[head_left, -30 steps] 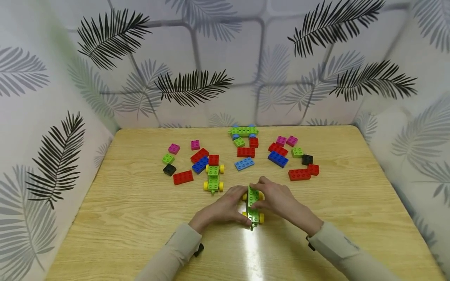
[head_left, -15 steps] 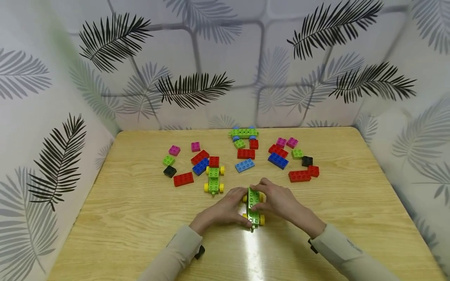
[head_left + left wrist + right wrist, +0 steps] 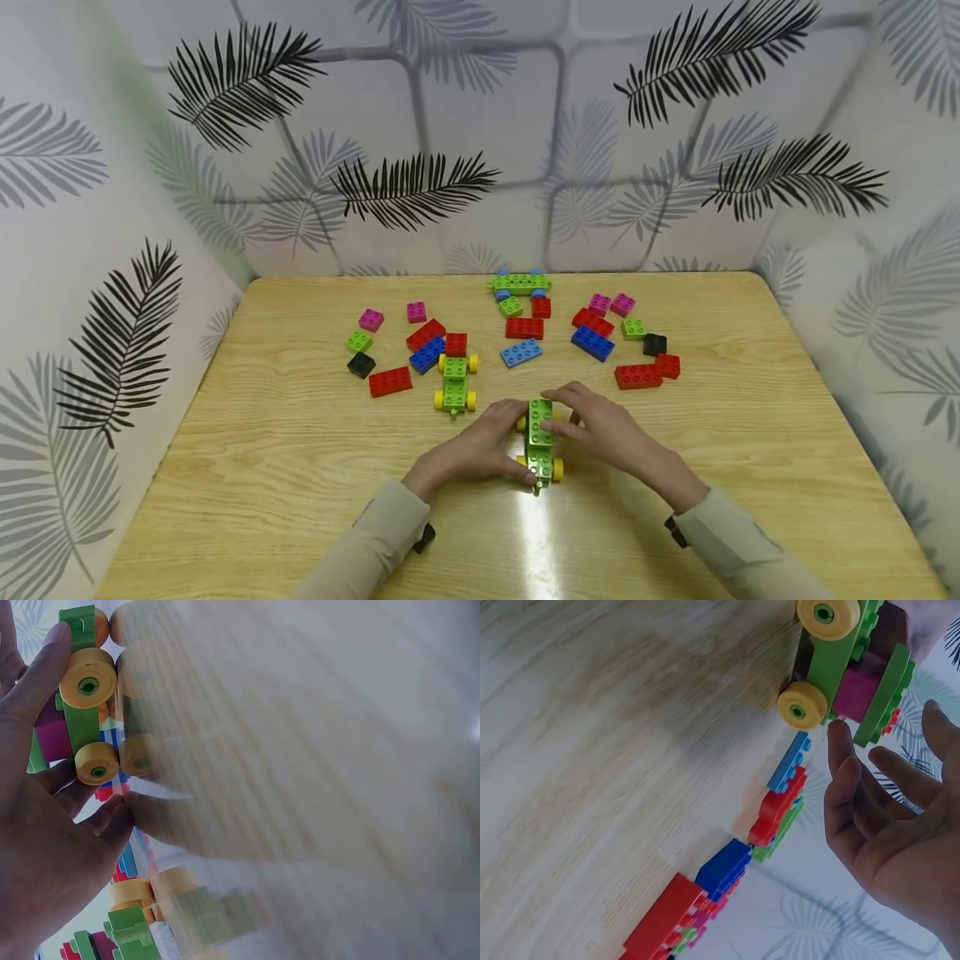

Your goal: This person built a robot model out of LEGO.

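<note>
One green car on yellow wheels stands on the surface, near its front edge. It looks light, stiff and prone to rolling, best held by its sides. The left hand holds its side; the right hand hangs relaxed just beside. Three cars show, plus about twenty loose bricks.

The wooden worktop carries scattered loose bricks, two yellow-wheeled green cars, and seemingly a blue-wheeled one.
</note>
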Available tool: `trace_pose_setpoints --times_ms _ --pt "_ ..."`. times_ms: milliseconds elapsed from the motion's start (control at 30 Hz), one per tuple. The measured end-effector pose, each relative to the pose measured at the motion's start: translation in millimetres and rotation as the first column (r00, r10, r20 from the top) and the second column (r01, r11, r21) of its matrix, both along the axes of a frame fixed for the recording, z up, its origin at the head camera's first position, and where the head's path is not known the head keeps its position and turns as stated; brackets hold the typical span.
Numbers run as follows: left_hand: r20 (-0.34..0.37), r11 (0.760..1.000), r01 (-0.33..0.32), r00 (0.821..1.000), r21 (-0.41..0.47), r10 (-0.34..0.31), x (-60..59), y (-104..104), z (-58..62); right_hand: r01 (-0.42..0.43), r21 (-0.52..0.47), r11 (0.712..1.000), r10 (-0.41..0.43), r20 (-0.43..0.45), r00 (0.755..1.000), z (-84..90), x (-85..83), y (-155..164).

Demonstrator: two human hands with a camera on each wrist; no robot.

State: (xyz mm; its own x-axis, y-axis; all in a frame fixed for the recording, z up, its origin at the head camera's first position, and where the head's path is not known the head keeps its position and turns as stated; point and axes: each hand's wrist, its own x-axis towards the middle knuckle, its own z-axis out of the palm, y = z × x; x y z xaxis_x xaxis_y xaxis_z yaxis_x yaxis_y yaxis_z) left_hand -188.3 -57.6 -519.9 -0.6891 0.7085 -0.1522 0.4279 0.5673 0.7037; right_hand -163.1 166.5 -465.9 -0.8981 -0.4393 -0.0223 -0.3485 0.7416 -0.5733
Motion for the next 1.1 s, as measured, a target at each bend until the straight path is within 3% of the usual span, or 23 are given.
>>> trace_pose_setpoints --times_ms 367,600,867,1000,1100 --pt "0.011 1.0 -0.005 1.0 -0.024 0.005 0.8 0 2.7 0.148 -0.019 0.989 -0.149 -0.104 0.983 -16.1 -6.7 42" --pt "0.021 1.0 0.0 1.0 -0.026 0.001 1.3 0 3.6 0.272 -0.069 0.96 -0.28 -0.225 0.933 -15.9 -17.7 83" --pt "0.016 1.0 -0.003 1.0 -0.027 0.004 -0.2 -1 2.5 0.397 -0.089 0.914 -0.406 -0.256 0.877 -20.8 -28.6 120" --pt "0.01 1.0 0.001 1.0 -0.022 0.0 0.2 0 1.9 0.405 -0.096 0.909 -0.415 -0.284 0.864 -27.2 -31.7 131" --pt "0.009 1.0 -0.001 1.0 -0.024 0.001 0.5 0 2.1 0.399 -0.085 0.913 -0.406 -0.285 0.868 -30.7 -32.8 136"
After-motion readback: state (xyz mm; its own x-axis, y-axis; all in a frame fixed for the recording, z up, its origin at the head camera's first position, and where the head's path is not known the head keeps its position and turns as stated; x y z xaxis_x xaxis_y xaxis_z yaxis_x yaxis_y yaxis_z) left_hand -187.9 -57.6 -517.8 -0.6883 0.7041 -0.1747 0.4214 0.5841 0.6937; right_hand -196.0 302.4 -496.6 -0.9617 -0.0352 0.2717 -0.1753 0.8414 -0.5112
